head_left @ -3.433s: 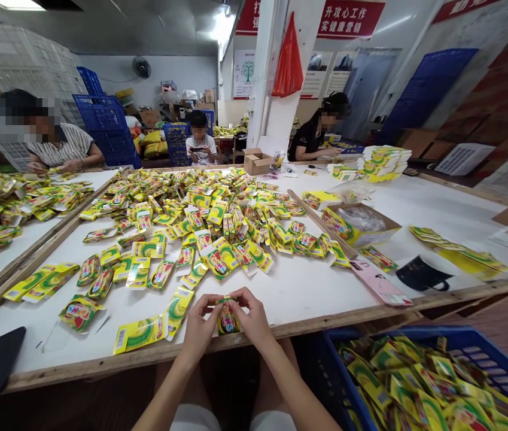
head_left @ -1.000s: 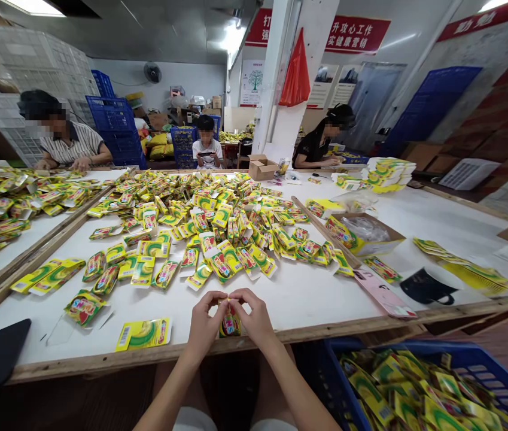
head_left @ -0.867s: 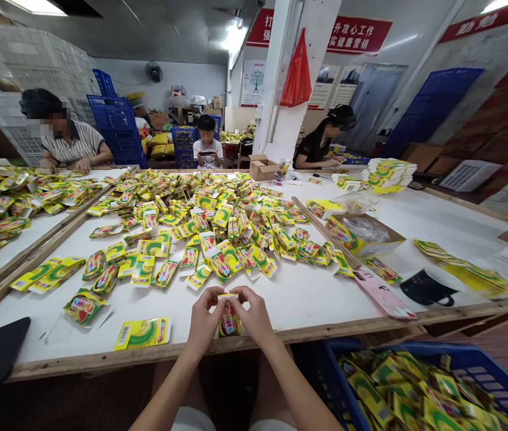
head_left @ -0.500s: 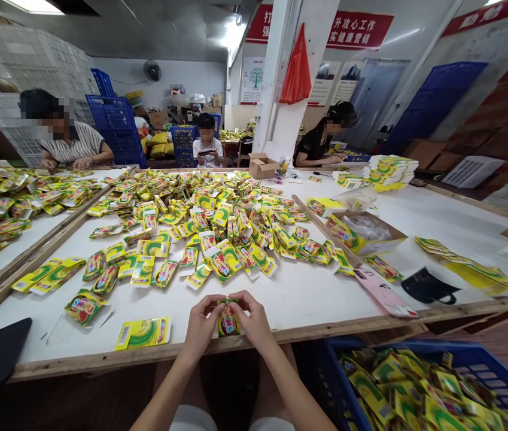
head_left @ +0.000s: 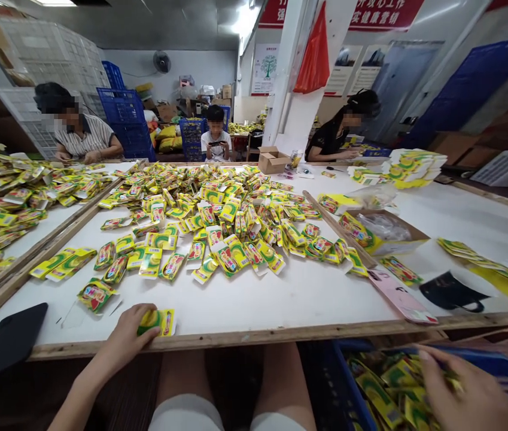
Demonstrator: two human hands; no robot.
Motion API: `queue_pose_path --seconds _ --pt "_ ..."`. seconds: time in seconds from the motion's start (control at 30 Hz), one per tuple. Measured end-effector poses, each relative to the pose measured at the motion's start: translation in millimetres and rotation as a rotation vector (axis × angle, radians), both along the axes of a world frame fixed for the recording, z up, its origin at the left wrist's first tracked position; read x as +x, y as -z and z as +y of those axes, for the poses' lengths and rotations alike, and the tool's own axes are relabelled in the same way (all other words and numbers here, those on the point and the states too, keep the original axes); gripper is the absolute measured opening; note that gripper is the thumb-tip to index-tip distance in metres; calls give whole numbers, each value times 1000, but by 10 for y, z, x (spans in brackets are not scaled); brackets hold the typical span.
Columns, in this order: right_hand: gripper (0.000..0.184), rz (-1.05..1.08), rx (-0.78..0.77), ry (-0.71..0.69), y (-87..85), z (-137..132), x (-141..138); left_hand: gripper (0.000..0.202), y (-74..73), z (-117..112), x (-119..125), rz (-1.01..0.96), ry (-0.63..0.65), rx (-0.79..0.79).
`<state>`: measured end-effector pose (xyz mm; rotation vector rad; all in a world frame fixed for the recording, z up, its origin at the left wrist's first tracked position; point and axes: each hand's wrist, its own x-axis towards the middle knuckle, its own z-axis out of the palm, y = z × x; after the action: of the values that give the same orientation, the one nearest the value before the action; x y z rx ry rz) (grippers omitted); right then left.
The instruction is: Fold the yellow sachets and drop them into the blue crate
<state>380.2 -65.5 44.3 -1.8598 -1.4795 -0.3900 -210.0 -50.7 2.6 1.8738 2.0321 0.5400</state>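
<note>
My left hand [head_left: 132, 328] is closed on a flat yellow-and-green candy box [head_left: 166, 322] lying at the table's front edge. Its fingers wrap over the box's left part and hide it. Over the blue crate [head_left: 341, 383] at the lower right hovers my right hand [head_left: 464, 389], somewhat blurred, its thumb and fingers apart. Beneath it the crate holds many filled candy boxes [head_left: 383, 404]. A plump candy box [head_left: 95, 296] rests on the table beyond my left hand.
A large heap of candy boxes [head_left: 231, 209] covers the table's middle. Wooden dividers [head_left: 338, 230] run along both sides. A black phone-like slab [head_left: 9, 341] lies at left; a pink phone [head_left: 401, 296] and black mug [head_left: 451, 291] lie at right. Several people sit across the table.
My hands have parted. The left moved left onto the flat box; the right went from the table's edge to the crate. The box between them has left the table. The view shifted slightly.
</note>
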Motion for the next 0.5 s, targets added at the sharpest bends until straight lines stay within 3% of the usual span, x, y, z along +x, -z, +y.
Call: queue_pose_path --seconds 0.1,0.2,0.27,0.33,0.4,0.5 --pt "49 304 -145 -128 108 54 -386 25 -102 77 165 -73 21 31" --pt "47 617 -259 -295 181 162 -1165 23 -230 132 626 -271 15 155" --pt "43 850 -357 -483 208 212 -1758 22 -262 128 1040 -340 -55 358" --pt "42 1117 -406 -681 228 261 -2282 12 -237 108 1460 -317 -2 522" --pt "40 1268 -372 -778 250 341 -2638 10 -171 92 1798 -317 101 573" --pt "31 1279 -298 -783 301 517 -2801 18 -48 107 2046 -408 221 526"
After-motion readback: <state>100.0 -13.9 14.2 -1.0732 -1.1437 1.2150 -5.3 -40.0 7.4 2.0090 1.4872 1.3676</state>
